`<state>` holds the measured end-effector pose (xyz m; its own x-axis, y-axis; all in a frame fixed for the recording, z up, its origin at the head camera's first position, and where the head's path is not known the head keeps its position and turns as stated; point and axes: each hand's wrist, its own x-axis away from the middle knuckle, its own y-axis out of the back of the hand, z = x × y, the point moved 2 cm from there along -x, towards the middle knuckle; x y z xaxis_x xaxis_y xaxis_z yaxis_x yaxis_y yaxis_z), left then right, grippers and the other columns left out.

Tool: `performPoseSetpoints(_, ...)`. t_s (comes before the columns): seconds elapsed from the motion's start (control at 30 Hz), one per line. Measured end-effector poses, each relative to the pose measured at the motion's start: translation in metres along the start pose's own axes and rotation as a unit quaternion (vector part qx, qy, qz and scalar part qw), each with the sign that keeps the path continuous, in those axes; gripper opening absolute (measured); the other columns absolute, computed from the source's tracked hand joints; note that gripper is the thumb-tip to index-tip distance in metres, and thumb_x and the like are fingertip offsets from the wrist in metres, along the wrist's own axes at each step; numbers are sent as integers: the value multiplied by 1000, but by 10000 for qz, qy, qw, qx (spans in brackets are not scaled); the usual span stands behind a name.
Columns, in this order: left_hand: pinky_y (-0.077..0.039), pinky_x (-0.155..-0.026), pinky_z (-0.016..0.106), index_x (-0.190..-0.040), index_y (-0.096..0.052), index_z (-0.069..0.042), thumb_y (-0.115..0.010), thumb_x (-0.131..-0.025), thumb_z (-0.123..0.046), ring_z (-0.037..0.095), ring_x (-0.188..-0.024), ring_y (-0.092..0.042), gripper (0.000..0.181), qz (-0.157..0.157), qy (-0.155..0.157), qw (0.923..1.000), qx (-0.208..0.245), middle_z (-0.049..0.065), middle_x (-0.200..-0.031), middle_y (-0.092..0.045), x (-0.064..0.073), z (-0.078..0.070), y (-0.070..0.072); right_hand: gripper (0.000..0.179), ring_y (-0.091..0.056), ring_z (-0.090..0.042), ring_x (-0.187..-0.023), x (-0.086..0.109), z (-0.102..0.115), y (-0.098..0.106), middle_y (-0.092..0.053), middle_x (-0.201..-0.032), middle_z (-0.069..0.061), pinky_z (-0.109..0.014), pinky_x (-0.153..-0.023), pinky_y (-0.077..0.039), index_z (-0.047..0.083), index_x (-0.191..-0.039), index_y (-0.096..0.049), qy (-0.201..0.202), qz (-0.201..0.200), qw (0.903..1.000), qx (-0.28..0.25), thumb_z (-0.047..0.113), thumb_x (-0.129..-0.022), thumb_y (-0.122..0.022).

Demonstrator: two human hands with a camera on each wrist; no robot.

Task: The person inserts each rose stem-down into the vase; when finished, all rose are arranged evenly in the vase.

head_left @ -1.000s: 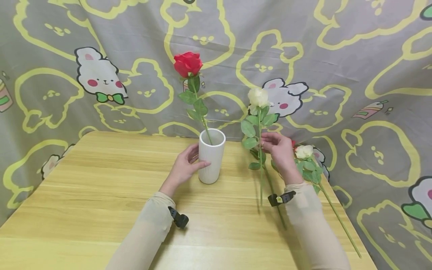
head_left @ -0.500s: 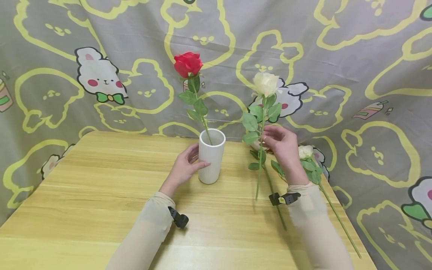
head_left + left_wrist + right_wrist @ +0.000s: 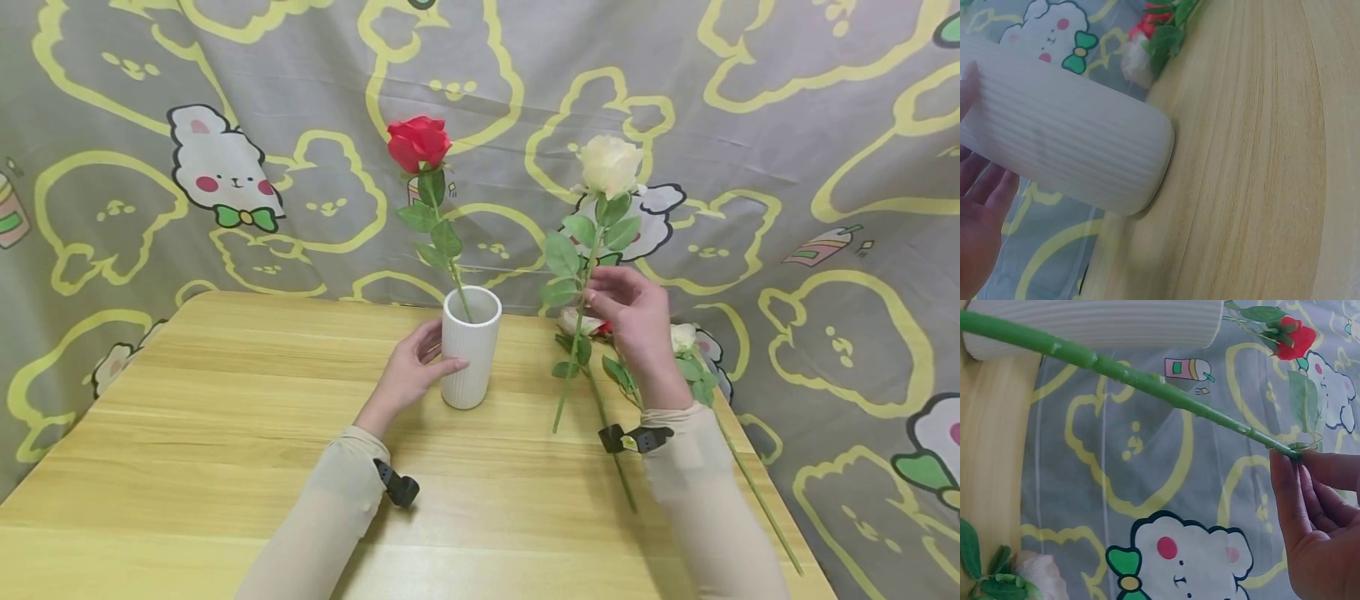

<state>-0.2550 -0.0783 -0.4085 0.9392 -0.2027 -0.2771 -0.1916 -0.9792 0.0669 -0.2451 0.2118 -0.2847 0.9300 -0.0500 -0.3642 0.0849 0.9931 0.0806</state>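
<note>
A ribbed white vase (image 3: 471, 367) stands upright on the table, and a red rose (image 3: 418, 143) leans to the left out of its mouth. My left hand (image 3: 411, 367) grips the vase from the left, thumb across the front and fingers behind; the left wrist view shows the ribbed wall (image 3: 1072, 131) between them. To the right of the vase, my right hand (image 3: 636, 321) pinches the green stem of a white rose (image 3: 611, 167) between thumb and fingertips. That rose is held up, its stem (image 3: 1147, 381) slanting with the lower end toward the vase.
On the table's right side lie more roses: a pale one (image 3: 579, 323), a white one (image 3: 682, 337) and a red one partly hidden by my right hand. Their stems run toward the front edge. A patterned curtain (image 3: 322, 75) hangs right behind the wooden table (image 3: 225, 433).
My right hand has lifted the white rose slightly, its bloom moving up and right and its stem end swinging left toward the vase. My left hand and the vase have stayed put.
</note>
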Motion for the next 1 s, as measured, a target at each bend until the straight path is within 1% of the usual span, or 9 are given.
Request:
performPoseSetpoints(0.1, -40, -109, 35, -141, -46, 0, -80, -80, -2, 28, -131, -46, 69, -19, 18, 10000, -18, 19, -142, -49, 0, 0, 1, 26, -66, -18, -83, -1, 5, 0, -66, -95, -11, -27, -75, -59, -7, -114, -63, 101, -52, 9998, -139, -9, -88, -67)
performPoseSetpoints(0.27, -39, -109, 37, -141, -46, 1, -80, -81, -2, 30, -131, -46, 69, -3, -25, 10000, -15, 20, -142, -49, 1, 0, 0, 25, -67, -18, -82, -2, 15, -2, -66, -95, -11, -26, -74, -59, -2, -109, -65, 243, -115, 9989, -392, -12, -86, -66)
performPoseSetpoints(0.5, -39, -109, 37, -141, -47, 1, -80, -81, -2, 30, -131, -46, 69, -4, -29, 10000, -38, 20, -142, -49, 0, 0, 0, 24, -68, -20, -82, -4, 28, -6, -66, -97, -13, -30, -75, -60, -4, -109, -66, 487, -217, 9968, -596, -12, -86, -67)
performPoseSetpoints(0.77, -40, -109, 37, -141, -47, 0, -81, -80, -2, 30, -131, -47, 69, -31, -5, 10000, -46, 20, -142, -49, 1, -1, 0, 23, -67, -19, -82, -9, 38, -11, -66, -94, -14, -31, -75, -60, -4, -106, -67, 827, -312, 9939, -664, -14, -85, -67)
performPoseSetpoints(0.87, -39, -109, 38, -141, -46, 1, -80, -80, -2, 30, -131, -46, 70, -16, -31, 10000, -28, 20, -142, -49, 1, -1, 0, 24, -67, -21, -80, -10, 42, -13, -66, -93, -14, -31, -73, -60, -5, -106, -66, 974, -321, 9913, -827, -16, -85, -66)
performPoseSetpoints(1.0, -39, -109, 37, -141, -46, 1, -81, -80, -2, 30, -131, -46, 70, -2, -19, 10000, -10, 20, -142, -49, 1, -2, 0, 25, -68, -22, -78, -14, 52, -16, -66, -92, -16, -32, -72, -61, -6, -105, -66, 1269, -354, 9850, -1116, -17, -84, -66)
